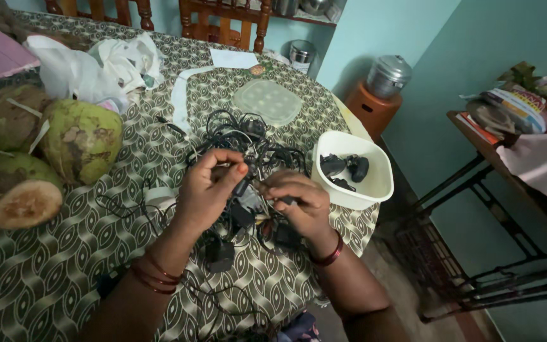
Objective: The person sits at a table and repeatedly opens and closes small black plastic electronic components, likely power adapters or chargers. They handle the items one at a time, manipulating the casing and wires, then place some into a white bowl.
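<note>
Both hands work in a tangle of black cables [248, 142] and adapters lying on the patterned worktop [159, 145], right in front of the person. The left hand [209, 187] has its fingers [234, 166] pinched on a small dark plug [242, 187], its long axis slanting down towards the right hand [302, 202], which seems clenched on a cable end. The two hands are almost touching; a white tub [375, 183] of adapters sits just right of them.
</note>
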